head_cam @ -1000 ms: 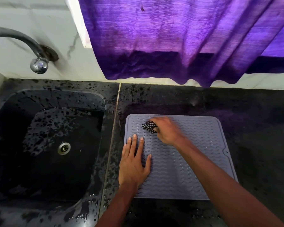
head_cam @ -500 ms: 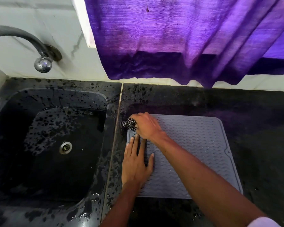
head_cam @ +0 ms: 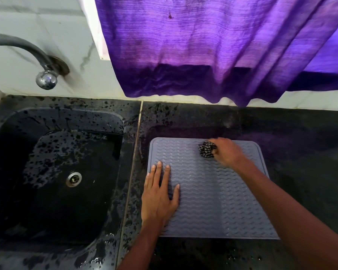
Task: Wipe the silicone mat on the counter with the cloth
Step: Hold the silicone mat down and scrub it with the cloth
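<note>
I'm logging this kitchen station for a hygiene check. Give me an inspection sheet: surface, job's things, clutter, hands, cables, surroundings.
Surface: dark counter, speckled with water drops near the seam by the sink.
Job's things: grey silicone mat lies flat on the counter; checked cloth is bunched up on the mat near its far edge.
Clutter: nothing seen.
Hands: left hand presses flat on the mat's near-left part, fingers straight; right hand grips the cloth against the mat.
Cables: nothing seen.
Surroundings: wet black sink to the left, metal tap above it, purple curtain hanging over the back wall.
</note>
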{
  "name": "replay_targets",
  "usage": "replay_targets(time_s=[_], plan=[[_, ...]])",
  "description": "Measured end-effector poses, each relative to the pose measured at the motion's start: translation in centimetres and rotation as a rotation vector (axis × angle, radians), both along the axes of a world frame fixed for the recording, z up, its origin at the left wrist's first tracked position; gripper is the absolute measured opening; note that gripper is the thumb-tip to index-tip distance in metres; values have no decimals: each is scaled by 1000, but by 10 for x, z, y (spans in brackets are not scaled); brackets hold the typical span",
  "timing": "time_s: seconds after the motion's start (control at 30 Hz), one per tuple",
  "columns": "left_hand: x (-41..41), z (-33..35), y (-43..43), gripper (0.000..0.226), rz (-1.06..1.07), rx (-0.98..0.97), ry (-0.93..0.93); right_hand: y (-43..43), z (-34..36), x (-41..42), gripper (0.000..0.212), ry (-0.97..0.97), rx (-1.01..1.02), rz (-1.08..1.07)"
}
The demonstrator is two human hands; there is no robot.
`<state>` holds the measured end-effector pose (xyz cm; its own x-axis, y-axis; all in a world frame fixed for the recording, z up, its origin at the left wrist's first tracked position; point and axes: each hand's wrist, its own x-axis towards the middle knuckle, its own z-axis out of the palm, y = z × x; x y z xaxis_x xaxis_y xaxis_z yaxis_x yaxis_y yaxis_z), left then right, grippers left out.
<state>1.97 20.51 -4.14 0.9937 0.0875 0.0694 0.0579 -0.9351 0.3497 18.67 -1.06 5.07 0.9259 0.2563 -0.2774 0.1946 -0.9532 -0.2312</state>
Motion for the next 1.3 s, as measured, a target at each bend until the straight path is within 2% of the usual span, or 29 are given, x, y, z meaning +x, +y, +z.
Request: replay_targets(time_s=[0.2, 0.33, 0.47, 0.6, 0.77, 0.93, 1.3], plan=[[1, -2, -1, 70, -5, 19, -18, -26, 7, 2, 36, 0, 21, -78], [1, -2, -1, 71, -3, 23, -12, 16, 7, 1, 41, 38, 187, -38], [0, -3, 0, 71, -6, 23, -5, 72, 4, -4, 31, 4, 234, 96], [1, -2, 0, 71, -2, 33, 0, 109, -2, -11, 30, -53, 178, 234], [1, -1, 0, 71, 3, 38, -3, 114, -2, -9, 40, -146, 55, 297], [1, 0, 0, 69, 7, 19, -27, 70, -1, -3, 28, -128, 4, 290], [-1, 3, -1, 68, 7, 34, -37, -102, 11, -1, 42, -28, -121, 63]])
